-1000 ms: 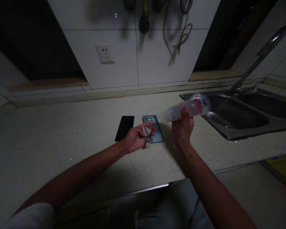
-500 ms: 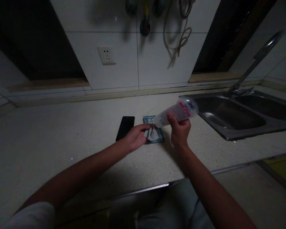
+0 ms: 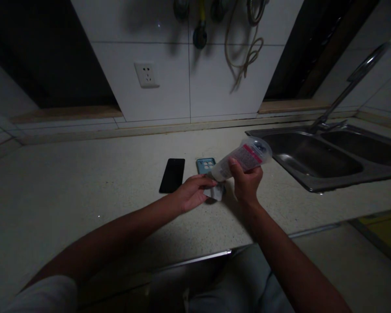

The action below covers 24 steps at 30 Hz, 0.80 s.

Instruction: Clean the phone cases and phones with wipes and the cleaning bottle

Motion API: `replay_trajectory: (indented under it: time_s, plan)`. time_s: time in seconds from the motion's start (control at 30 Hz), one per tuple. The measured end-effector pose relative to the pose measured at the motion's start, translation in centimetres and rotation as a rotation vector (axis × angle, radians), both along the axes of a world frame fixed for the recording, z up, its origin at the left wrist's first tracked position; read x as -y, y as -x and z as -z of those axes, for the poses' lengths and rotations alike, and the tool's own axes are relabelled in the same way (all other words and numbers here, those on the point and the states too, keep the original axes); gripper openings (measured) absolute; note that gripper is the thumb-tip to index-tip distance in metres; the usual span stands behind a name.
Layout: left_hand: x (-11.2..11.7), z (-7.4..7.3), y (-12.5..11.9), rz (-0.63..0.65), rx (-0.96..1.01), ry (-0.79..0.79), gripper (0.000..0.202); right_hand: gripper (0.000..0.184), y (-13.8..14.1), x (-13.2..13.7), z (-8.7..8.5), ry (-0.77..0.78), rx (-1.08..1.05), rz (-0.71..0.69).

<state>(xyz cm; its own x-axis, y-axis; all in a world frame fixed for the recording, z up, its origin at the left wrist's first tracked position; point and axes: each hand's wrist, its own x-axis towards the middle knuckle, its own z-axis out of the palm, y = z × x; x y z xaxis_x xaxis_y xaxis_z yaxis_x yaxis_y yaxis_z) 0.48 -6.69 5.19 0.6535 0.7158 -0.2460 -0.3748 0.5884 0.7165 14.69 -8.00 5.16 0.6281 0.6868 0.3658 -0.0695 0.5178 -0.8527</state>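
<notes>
My right hand grips a clear plastic bottle with a pink label, tilted so its nozzle end points down and left. My left hand pinches a small pale cloth just under that nozzle. Both hands hover low over the speckled countertop. A teal phone case lies on the counter just behind the cloth, partly hidden by the bottle. To its left a black phone lies flat.
A steel double sink with a tall tap sits at the right. The tiled back wall carries a socket, hanging tools and a looped cord. The counter's front edge runs below my arms.
My right hand has swung the bottle from nearly level near the sink down and left until its nozzle meets the cloth. My left hand has pulled the cloth slightly towards me, off the teal case.
</notes>
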Motion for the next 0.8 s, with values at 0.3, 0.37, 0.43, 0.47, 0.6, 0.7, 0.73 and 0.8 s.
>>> replay_trajectory:
  time_s: [0.3,0.37,0.43,0.47,0.6,0.7,0.73,0.8]
  plan:
    - [0.1,0.3,-0.1,-0.011,-0.027,-0.016,0.031,0.032,0.4,0.4,-0.2,0.035,0.055,-0.126]
    - [0.0,0.5,-0.2,-0.018,-0.032,0.008,0.036,0.033,0.1,0.3,0.1,0.038,0.031,-0.08]
    - [-0.1,0.8,-0.2,-0.034,-0.028,0.043,0.039,0.034,-0.1,0.1,0.2,0.025,-0.004,-0.018]
    - [-0.1,0.9,-0.2,-0.04,-0.026,0.057,0.04,0.035,-0.3,0.0,0.2,0.018,-0.016,0.01]
    - [-0.2,1.1,-0.2,-0.029,-0.013,0.053,0.038,0.036,-0.2,0.0,0.2,0.0,-0.017,0.032]
    - [-0.1,0.8,-0.3,0.015,0.009,0.048,0.031,0.035,0.3,0.3,0.3,0.031,0.015,-0.052]
    - [0.0,0.7,-0.4,0.017,0.016,0.057,0.028,0.035,0.5,0.4,0.4,0.048,0.035,-0.087]
    - [0.0,0.4,-0.6,-0.008,0.025,0.087,0.027,0.034,0.8,0.6,0.6,0.07,0.067,-0.137]
